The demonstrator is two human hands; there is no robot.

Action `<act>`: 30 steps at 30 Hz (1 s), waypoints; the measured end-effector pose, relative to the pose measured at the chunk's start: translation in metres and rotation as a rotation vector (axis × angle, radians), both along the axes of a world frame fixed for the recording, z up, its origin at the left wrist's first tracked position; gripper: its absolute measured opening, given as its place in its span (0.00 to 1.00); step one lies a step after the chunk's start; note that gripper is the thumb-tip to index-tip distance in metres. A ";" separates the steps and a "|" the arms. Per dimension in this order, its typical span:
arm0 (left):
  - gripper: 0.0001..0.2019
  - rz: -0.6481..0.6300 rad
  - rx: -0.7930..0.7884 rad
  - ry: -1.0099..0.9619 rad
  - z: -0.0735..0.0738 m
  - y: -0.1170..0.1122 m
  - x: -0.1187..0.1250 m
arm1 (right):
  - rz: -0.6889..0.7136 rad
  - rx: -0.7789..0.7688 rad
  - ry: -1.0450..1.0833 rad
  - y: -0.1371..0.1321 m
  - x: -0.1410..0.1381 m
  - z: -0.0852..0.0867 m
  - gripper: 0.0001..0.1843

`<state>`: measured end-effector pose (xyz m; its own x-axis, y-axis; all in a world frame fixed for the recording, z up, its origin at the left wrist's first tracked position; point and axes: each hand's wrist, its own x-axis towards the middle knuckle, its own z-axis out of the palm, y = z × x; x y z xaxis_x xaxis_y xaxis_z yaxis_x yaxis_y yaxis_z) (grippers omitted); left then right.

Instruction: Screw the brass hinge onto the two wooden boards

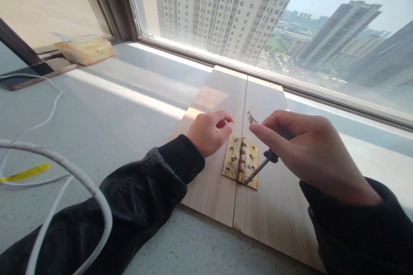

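Note:
A worn brass hinge (232, 165) lies opened flat across the seam between two wooden boards (206, 184). Screws show in several holes of its left leaf. My right hand (297, 146) is closed round a screwdriver (270, 154); the shaft slants down to the left, its tip at the hinge's lower edge by the knuckle. Just beyond my right thumb and forefinger are a few loose screws (252, 117); I cannot tell whether the fingers touch them. My left hand (213, 132) hovers above the left leaf, thumb and forefinger pinched, and what they hold, if anything, is too small to name.
The boards rest on a speckled pale sill (135, 103) against a window frame (180, 51). A white cable (103, 206) with a yellow tag (26, 172) loops at the left. Farther back are a yellow tissue pack (85, 50) and a dark phone-like device (26, 76).

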<state>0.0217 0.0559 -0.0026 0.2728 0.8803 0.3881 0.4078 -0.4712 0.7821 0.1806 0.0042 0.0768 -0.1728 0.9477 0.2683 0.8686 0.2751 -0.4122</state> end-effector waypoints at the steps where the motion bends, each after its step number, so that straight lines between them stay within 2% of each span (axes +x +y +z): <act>1: 0.09 0.000 -0.002 0.000 0.000 0.000 0.000 | -0.061 0.113 0.046 -0.001 -0.001 0.002 0.16; 3: 0.09 0.008 -0.001 -0.001 0.000 0.000 0.000 | -0.107 0.307 0.049 -0.002 -0.004 0.002 0.13; 7: 0.09 0.015 0.012 -0.005 0.000 0.000 0.000 | -0.003 0.504 -0.076 -0.004 -0.007 -0.007 0.09; 13: 0.08 0.001 0.012 -0.005 0.000 0.000 0.000 | 0.102 0.549 -0.156 -0.004 -0.008 -0.014 0.08; 19: 0.08 -0.027 0.019 -0.019 0.000 0.000 0.000 | 0.142 0.596 -0.221 -0.004 -0.009 -0.016 0.07; 22: 0.08 -0.121 0.053 -0.047 0.001 -0.001 0.000 | 0.165 0.603 -0.244 -0.003 -0.009 -0.016 0.08; 25: 0.08 -0.278 0.083 -0.119 0.002 -0.004 0.000 | 0.218 0.589 -0.238 -0.001 -0.009 -0.014 0.08; 30: 0.10 -0.513 -0.020 -0.241 0.004 -0.005 -0.001 | 0.290 0.553 -0.222 -0.002 -0.010 -0.013 0.06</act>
<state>0.0211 0.0505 0.0013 0.5735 0.6660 0.4770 -0.0607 -0.5461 0.8355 0.1710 0.0018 0.0639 -0.5074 0.5872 0.6307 0.7755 0.6302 0.0372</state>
